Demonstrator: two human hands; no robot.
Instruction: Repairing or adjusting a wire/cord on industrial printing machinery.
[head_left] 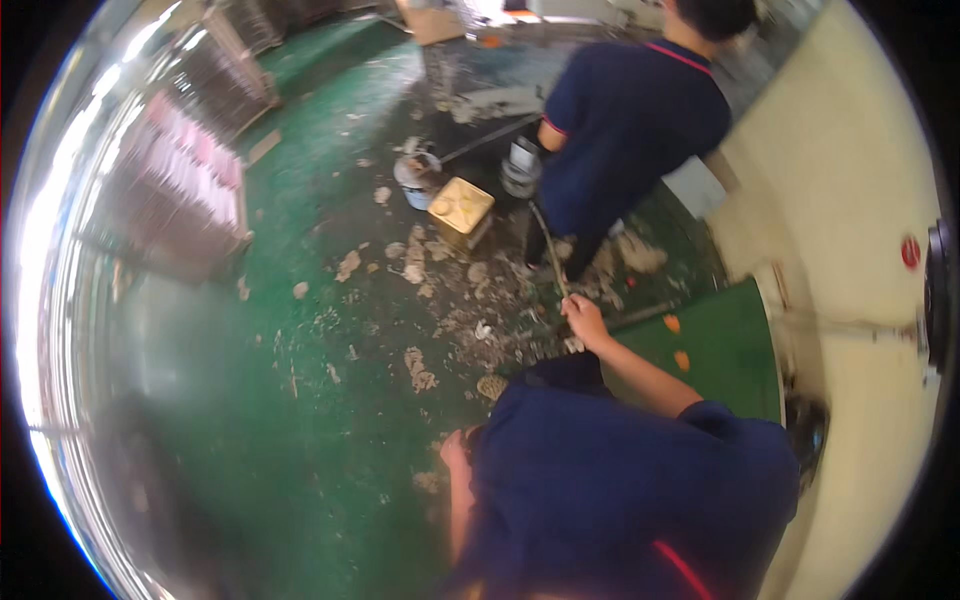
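My right hand (578, 318) is closed round a long thin pole (548, 245), which reaches forward past the co-worker's legs toward a grey bucket (520, 178). My left hand (455, 448) is low beside my navy shirt, its fingers partly hidden. Ahead of me stands a square yellow-topped can (461, 205), beside a white-and-blue bucket (418, 195) with brownish contents. A second, darker pole (480, 141) slants from near that bucket toward the co-worker's arm.
A co-worker (635, 130) in a navy shirt stands facing away. The green floor (320, 400) is blotched with grey patches. Stacked goods (180, 175) stand at the left, a cream wall (870, 170) at the right, and a green panel (720, 340) lies beside my right arm.
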